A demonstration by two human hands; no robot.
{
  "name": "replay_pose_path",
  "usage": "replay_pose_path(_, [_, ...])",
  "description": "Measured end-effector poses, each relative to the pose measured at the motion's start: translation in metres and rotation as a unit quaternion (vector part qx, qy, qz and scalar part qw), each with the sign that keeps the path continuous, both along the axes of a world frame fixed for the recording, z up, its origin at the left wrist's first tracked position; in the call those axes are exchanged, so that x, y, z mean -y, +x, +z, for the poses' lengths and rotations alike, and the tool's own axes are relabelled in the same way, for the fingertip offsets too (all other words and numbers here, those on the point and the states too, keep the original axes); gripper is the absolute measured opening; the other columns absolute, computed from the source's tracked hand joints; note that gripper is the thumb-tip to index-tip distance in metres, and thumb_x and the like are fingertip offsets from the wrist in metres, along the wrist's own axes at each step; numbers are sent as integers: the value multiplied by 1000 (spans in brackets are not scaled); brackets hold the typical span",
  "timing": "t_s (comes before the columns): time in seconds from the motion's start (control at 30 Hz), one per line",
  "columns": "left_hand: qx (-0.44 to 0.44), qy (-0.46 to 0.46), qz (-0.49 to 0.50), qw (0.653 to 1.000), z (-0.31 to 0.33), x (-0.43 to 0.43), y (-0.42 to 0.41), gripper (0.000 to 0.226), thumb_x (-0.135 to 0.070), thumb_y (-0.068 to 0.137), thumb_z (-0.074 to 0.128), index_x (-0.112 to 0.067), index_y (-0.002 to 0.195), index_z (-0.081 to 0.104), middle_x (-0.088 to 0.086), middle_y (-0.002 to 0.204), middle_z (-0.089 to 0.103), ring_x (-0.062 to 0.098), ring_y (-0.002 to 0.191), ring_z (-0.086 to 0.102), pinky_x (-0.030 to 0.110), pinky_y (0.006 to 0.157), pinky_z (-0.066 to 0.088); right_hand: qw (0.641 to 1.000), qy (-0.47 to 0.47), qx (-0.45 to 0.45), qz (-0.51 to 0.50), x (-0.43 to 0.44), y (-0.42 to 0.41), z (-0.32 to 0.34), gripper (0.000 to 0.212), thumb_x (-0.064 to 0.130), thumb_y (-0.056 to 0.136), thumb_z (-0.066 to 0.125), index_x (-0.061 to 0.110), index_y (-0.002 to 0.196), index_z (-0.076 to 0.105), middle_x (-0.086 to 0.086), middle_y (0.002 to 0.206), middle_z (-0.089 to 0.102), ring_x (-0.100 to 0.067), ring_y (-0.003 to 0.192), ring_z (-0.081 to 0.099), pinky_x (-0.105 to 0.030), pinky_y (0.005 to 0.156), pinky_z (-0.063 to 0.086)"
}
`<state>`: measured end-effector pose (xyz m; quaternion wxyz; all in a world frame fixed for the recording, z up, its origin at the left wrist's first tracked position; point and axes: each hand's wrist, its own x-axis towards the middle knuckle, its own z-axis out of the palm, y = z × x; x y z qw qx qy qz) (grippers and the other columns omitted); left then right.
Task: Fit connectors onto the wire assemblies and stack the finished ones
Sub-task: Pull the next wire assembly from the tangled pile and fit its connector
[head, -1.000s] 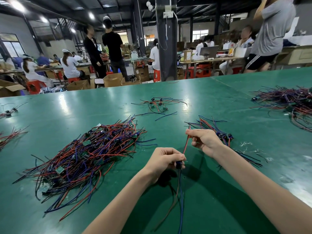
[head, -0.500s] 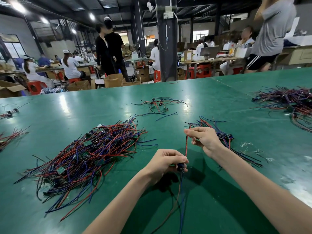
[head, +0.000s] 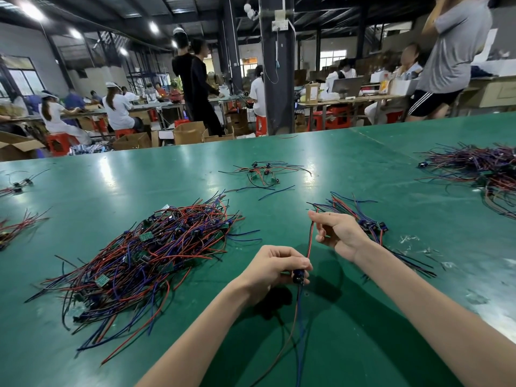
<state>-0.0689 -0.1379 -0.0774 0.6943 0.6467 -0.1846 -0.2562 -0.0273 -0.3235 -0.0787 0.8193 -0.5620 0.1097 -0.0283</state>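
Observation:
My left hand [head: 272, 265] pinches a small dark connector [head: 298, 275] of a wire assembly; its blue and red leads hang down toward me. A red wire [head: 310, 241] runs up from the connector to my right hand [head: 339, 233], which pinches its upper end. To the left lies a big tangled pile of red and blue wire assemblies [head: 145, 252] with small green boards. Behind my right hand sits a smaller bundle of assemblies [head: 363, 219].
The green table [head: 363, 317] also carries a few loose assemblies [head: 262, 174] at centre back, another heap [head: 480, 174] at far right, and small bundles [head: 16, 227] at the left edge. Beyond the table, people sit and stand at other benches.
My right hand has lifted slightly up and away, drawing the red wire tighter from the connector. My left hand stays in place on the connector. People in the background have walked right.

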Motion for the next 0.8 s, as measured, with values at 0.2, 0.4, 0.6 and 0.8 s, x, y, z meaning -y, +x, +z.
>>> replay_pose_path(0.2, [-8,-33,169,985,3,-5,11,21,-5,84,66,-12,65,72,2,62,66,10,55,55,19,51,49,997,-9,-21,77,-2,-5,3,27,33,74,71,8,85,68,3,63,60,-8,49,49,-20,44,46])
replay_pose_path(0.4, [-28,-40,302,952,0,-12,21,18,-12,84,68,-15,67,71,-5,59,66,3,51,55,15,48,42,959,-145,-27,243,-33,-25,-1,26,34,65,77,11,79,75,1,74,67,-4,51,48,-15,41,38])
replay_pose_path(0.6, [-28,-57,325,943,1,-16,25,15,-16,85,69,-17,70,71,-7,62,67,2,51,54,17,52,41,953,-156,-14,258,-51,-34,-8,7,13,82,70,6,80,70,-2,67,67,-6,45,45,-15,36,33])
replay_pose_path(0.8, [-42,-70,299,951,-1,-15,24,11,-16,86,67,-16,76,72,-6,65,67,2,51,54,22,60,45,963,-143,18,229,-57,-35,-12,13,9,84,68,12,71,70,-1,62,63,-8,41,46,-15,32,31])
